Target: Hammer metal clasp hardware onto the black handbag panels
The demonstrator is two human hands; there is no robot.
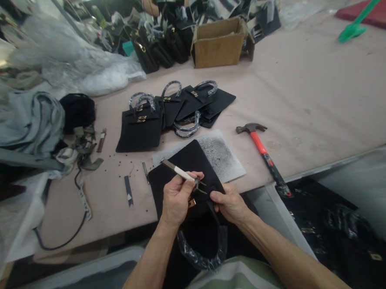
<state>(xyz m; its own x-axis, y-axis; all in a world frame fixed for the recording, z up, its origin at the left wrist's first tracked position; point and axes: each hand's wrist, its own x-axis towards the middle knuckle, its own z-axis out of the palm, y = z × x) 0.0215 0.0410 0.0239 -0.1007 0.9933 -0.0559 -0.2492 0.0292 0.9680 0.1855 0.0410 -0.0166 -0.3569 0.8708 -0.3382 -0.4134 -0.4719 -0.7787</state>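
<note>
A black bag panel lies at the table's front edge, partly over a speckled white sheet. Its plastic-wrapped handle hangs toward my lap. My left hand is closed around a pale-handled metal tool with thin prongs, held over the panel. Beside a gold clasp, my right hand pinches the panel's right edge near the handle strap, thumb on top. Whether the prongs touch the panel is unclear.
A red-handled hammer lies to the right. Behind the sheet are several black bag panels. Farther back stand a cardboard box and black bags. Small metal tools, cloth and a cord lie left. Another person's arms show at the far side.
</note>
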